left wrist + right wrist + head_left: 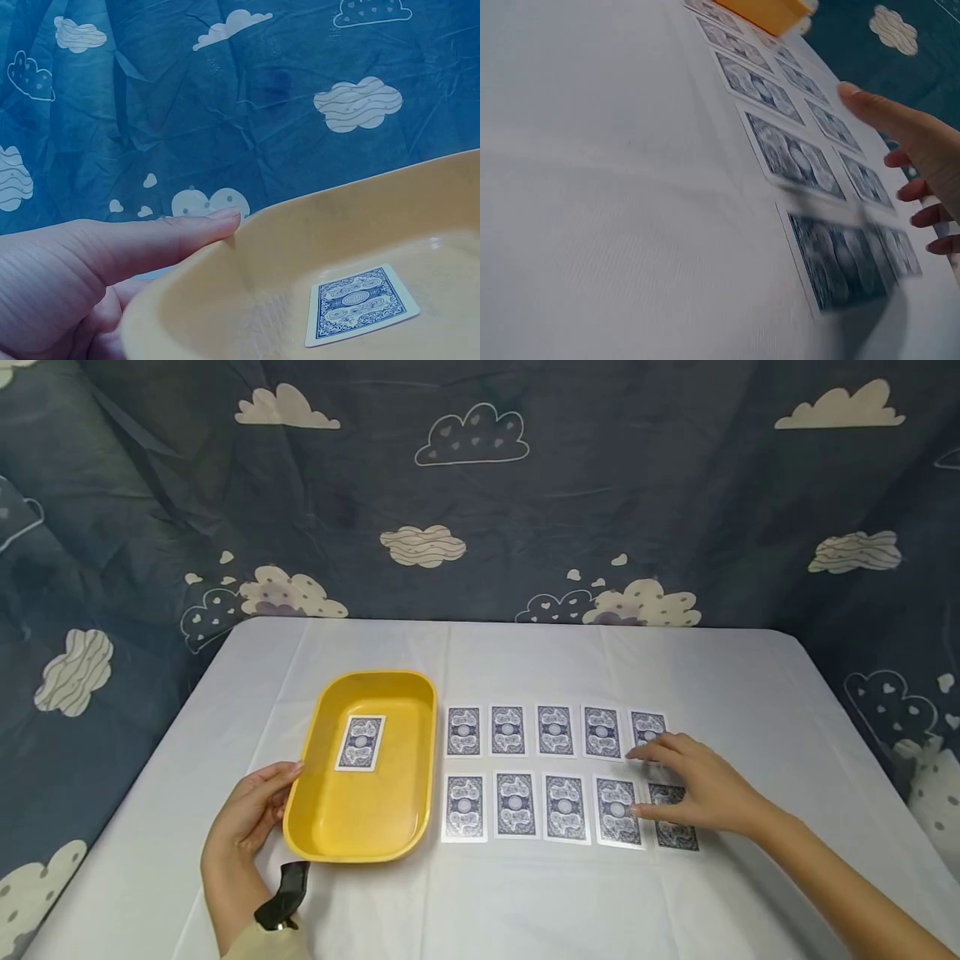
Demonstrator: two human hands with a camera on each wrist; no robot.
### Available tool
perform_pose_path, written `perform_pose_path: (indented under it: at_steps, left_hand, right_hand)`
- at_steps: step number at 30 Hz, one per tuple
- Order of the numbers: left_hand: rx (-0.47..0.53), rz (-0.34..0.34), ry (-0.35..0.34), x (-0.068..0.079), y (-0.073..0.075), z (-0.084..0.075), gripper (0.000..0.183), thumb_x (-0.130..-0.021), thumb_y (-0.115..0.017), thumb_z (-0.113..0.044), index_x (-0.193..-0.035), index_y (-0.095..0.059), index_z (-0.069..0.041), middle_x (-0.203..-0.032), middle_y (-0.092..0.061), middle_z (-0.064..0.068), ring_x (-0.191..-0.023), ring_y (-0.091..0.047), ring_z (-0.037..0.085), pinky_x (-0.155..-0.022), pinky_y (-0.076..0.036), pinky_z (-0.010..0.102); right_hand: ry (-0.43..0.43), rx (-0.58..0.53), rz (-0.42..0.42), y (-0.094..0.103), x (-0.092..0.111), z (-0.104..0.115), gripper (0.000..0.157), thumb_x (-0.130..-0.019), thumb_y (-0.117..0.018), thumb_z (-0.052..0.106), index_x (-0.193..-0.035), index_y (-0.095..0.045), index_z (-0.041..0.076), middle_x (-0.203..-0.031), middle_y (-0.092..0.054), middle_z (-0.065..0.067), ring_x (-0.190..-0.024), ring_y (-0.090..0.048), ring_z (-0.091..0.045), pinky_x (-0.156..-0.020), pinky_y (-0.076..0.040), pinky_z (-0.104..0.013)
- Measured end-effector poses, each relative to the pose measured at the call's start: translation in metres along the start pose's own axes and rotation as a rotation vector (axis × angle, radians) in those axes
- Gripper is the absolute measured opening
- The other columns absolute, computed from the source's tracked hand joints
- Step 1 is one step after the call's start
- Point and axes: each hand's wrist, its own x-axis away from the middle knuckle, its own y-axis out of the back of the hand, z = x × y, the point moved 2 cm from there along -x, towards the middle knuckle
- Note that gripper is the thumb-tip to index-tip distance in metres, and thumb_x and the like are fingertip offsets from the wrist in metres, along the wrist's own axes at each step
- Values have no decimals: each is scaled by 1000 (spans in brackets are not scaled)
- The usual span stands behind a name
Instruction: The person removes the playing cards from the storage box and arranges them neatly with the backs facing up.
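Note:
My left hand (pixel 251 810) grips the left wall of a yellow plastic tray (pixel 360 852), thumb on the rim and fingers on the outer side. A playing card (pixel 361 743) lies face down inside the tray; the left wrist view shows its patterned back (pixel 360 304). Over the right end of two rows of face-down playing cards (pixel 565 808) is my right hand (pixel 693 783), its thumb and fingers spread apart with nothing between them. It partly covers the last card of the upper row (pixel 647 724) and the last card of the lower row (pixel 677 831).
A white cloth (pixel 525 902) covers the table under the tray and cards. Behind it hangs a dark blue curtain (pixel 637 468) with a cloud print. The tray stands just left of the card rows.

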Motion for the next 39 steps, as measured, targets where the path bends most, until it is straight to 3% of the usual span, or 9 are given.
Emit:
perform_pose_path:
  at_steps: [9,18,25,31,34,39]
  left_hand:
    - [-1,-5,-1,-1,0,0,9,-88,-64,-24,-82,-67,-17,-67,-60,-3,-46,-45,6,-45,-41,14]
    - [-39,-25,-1,-4,4,3,10,-87,-65,-27,-84,-66,-17,-66,-59,-3,-47,-44,7,-45,-40,15]
    - [-30,3,-46,-6,5,1,8,-87,-64,-22,-83,-66,-15,-65,-58,-2,-46,-43,6,-44,-39,15]
    - [-38,-15,-60,-8,7,-1,8,-87,-65,-22,-82,-66,-15,-62,-57,-3,-44,-42,6,-42,-39,15]
    - [-40,-13,-61,-9,7,-1,8,-87,-64,-22,-82,-66,-16,-60,-56,-3,-43,-42,5,-42,-39,15]
    - [-36,-8,-57,-10,9,1,9,-88,-64,-22,-83,-66,-15,-61,-56,-3,-43,-42,5,-42,-39,15]
  right_hand:
    - [83,1,-32,-5,-69,42,59,-68,-70,61,-110,-61,20,-109,-55,2,-98,-53,-19,-77,-50,-41]
    - [211,-75,-39,-18,-153,107,53,-76,-62,60,-108,-61,18,-107,-55,1,-92,-52,-15,-73,-50,-32]
    - [270,-136,81,-39,-207,163,65,-75,-61,64,-115,-59,12,-113,-53,0,-99,-51,-13,-84,-49,-30]
    - [342,-51,219,-71,-241,205,79,-72,-59,69,-123,-51,10,-120,-49,-3,-106,-49,-15,-90,-45,-28]
    - [332,-5,263,-90,-254,217,86,-70,-61,70,-125,-49,6,-121,-48,-7,-108,-47,-17,-91,-44,-28]
    - [243,63,344,-118,-266,229,96,-62,-64,74,-127,-47,4,-119,-46,-8,-104,-42,-18,-85,-46,-28]
